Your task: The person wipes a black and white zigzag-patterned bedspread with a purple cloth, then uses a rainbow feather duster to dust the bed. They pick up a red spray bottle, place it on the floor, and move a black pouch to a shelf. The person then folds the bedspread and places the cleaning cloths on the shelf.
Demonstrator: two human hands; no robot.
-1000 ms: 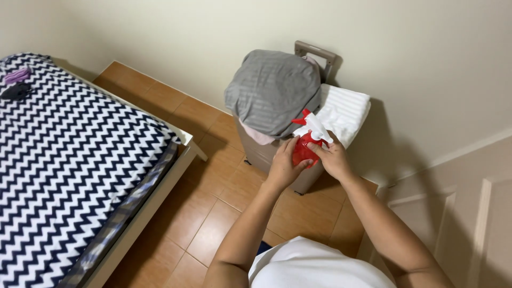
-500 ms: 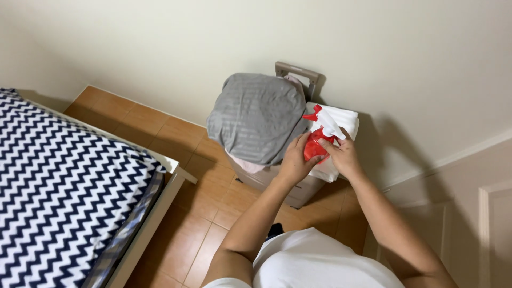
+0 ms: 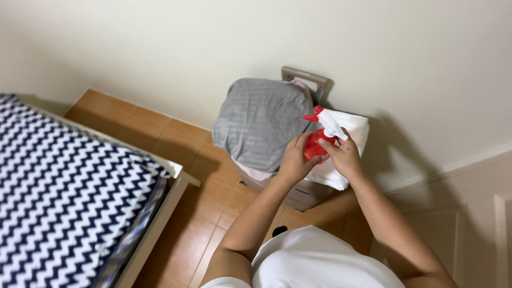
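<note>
Holding the red spray bottle point(image 3: 316, 146) between both hands, I am, by my reckoning, at the step of setting its white and red trigger head point(image 3: 326, 121) right. From the head view, my left hand point(image 3: 294, 159) is wrapped shut around the bottle's body, and my right hand point(image 3: 344, 154) is closed on its neck just under the nozzle. The bottle hangs above the folded white towel point(image 3: 349, 140), beside the grey cloth point(image 3: 261, 120) heaped on the laundry bin point(image 3: 298, 194). Next I would need a steady left grip while the right one twists.
</note>
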